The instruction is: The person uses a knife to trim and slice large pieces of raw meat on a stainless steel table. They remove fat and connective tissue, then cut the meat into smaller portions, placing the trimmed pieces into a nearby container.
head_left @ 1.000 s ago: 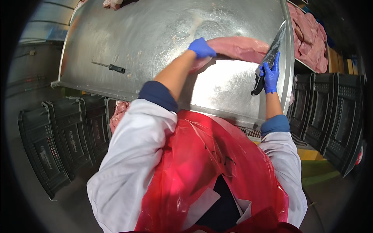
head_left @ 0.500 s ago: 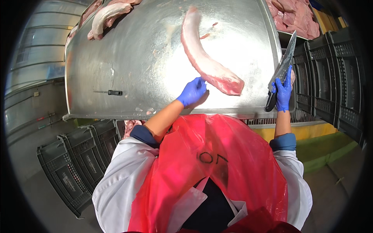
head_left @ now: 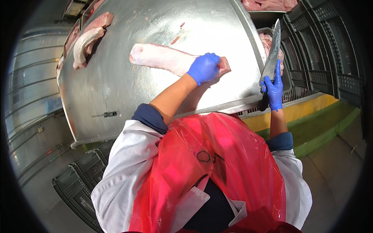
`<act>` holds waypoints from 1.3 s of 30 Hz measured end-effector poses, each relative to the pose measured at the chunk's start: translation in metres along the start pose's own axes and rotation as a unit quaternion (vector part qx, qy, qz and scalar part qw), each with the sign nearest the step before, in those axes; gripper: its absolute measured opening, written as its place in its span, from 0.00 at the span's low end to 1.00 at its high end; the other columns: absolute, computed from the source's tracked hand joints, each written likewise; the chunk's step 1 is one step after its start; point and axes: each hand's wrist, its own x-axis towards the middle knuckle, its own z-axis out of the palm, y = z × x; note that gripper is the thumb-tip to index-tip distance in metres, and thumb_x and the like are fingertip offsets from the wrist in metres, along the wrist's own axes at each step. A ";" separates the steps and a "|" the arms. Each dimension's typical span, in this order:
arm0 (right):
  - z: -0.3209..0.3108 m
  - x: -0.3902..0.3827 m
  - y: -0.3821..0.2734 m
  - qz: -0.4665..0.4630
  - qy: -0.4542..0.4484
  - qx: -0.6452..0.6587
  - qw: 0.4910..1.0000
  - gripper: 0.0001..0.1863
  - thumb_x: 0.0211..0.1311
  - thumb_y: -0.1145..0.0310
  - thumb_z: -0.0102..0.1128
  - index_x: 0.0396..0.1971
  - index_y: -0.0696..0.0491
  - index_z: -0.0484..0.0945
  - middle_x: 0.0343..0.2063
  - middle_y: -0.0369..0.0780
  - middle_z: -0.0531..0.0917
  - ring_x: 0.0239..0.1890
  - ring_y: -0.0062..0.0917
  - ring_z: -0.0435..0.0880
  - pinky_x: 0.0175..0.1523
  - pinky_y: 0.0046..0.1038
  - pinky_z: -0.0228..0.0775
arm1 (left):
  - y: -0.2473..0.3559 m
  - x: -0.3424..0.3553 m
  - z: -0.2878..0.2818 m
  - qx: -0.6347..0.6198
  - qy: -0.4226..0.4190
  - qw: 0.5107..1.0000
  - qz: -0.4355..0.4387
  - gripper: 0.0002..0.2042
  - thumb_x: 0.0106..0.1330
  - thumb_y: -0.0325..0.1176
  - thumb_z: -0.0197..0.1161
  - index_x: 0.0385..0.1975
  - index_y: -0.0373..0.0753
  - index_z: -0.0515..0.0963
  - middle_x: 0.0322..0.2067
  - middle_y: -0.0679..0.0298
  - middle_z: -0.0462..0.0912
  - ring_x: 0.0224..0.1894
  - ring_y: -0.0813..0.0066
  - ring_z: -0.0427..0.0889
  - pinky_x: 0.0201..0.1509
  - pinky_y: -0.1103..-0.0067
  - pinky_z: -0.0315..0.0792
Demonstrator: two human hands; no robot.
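Note:
A long pale pink piece of meat (head_left: 163, 58) lies across the steel table, its near right end cut and pinkish red. My left hand (head_left: 203, 70), in a blue glove, is closed over the meat close to that right end. At the table's right edge my right hand (head_left: 275, 93), also blue-gloved, grips a large butcher knife (head_left: 272, 52) by its black handle. The blade points up and away, with one finger stretched out beside it, and it is apart from the meat.
A small black-handled knife (head_left: 110, 114) lies at the left of the steel table (head_left: 116, 87). Other meat pieces (head_left: 86, 43) rest at the far left edge. Beyond the right edge are a tub of trimmings (head_left: 265, 40) and stacked dark crates (head_left: 322, 50); more crates (head_left: 83, 186) stand lower left.
The meat has turned from lengthwise to crosswise on the table. My left hand has moved up and right from beside it onto its right end. The right hand still holds the butcher knife.

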 end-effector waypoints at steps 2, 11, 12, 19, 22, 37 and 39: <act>0.000 -0.004 0.001 0.001 -0.005 -0.003 1.000 0.44 0.65 0.83 0.51 0.77 0.40 0.46 0.29 0.35 0.78 0.21 0.13 0.71 0.24 0.15 0.65 | -0.007 0.012 -0.009 0.026 0.008 0.999 -0.029 0.10 0.56 0.39 0.64 0.32 0.39 0.81 0.28 0.51 0.82 0.34 0.49 0.82 0.40 0.62 0.77; 0.082 0.010 -0.008 -0.001 -0.092 -0.123 0.988 0.43 0.63 0.72 0.55 0.76 0.34 0.49 0.22 0.36 0.79 0.20 0.17 0.76 0.29 0.24 0.74 | -0.010 0.044 -0.028 0.034 -0.089 0.983 -0.154 0.08 0.55 0.35 0.62 0.29 0.38 0.78 0.29 0.46 0.82 0.34 0.45 0.82 0.37 0.61 0.76; 0.093 0.019 -0.004 -0.017 -0.093 -0.158 0.983 0.43 0.63 0.71 0.55 0.76 0.33 0.49 0.23 0.40 0.80 0.20 0.23 0.79 0.32 0.29 0.76 | -0.010 0.046 -0.028 0.033 -0.092 0.983 -0.154 0.08 0.55 0.35 0.62 0.29 0.38 0.78 0.29 0.45 0.82 0.33 0.44 0.82 0.37 0.61 0.75; 0.078 -0.017 -0.005 0.056 -0.242 -0.261 0.933 0.43 0.61 0.69 0.55 0.76 0.33 0.49 0.28 0.45 0.84 0.23 0.30 0.82 0.37 0.33 0.79 | -0.015 0.044 -0.026 0.023 -0.060 0.985 -0.159 0.07 0.55 0.34 0.61 0.27 0.36 0.78 0.27 0.46 0.82 0.30 0.44 0.81 0.35 0.63 0.75; 0.068 -0.031 -0.016 0.068 -0.270 -0.252 0.927 0.43 0.61 0.69 0.55 0.76 0.32 0.49 0.26 0.44 0.83 0.24 0.30 0.83 0.37 0.32 0.79 | -0.014 0.047 -0.029 -0.013 -0.038 0.990 -0.137 0.08 0.56 0.34 0.61 0.27 0.36 0.77 0.26 0.47 0.82 0.29 0.47 0.82 0.35 0.64 0.75; 0.114 0.055 0.018 -0.059 -0.260 -0.249 0.931 0.40 0.63 0.71 0.55 0.75 0.33 0.55 0.25 0.38 0.81 0.21 0.17 0.76 0.29 0.24 0.75 | -0.027 0.082 -0.054 -0.124 -0.017 0.986 -0.106 0.07 0.58 0.31 0.58 0.28 0.34 0.79 0.22 0.48 0.80 0.24 0.57 0.81 0.34 0.69 0.75; 0.118 0.075 0.015 -0.022 -0.233 -0.215 0.948 0.40 0.63 0.71 0.56 0.74 0.33 0.55 0.24 0.37 0.80 0.21 0.16 0.76 0.28 0.23 0.73 | -0.020 0.094 -0.061 -0.089 -0.005 0.990 -0.113 0.07 0.57 0.31 0.59 0.26 0.34 0.79 0.22 0.48 0.79 0.24 0.56 0.80 0.33 0.69 0.75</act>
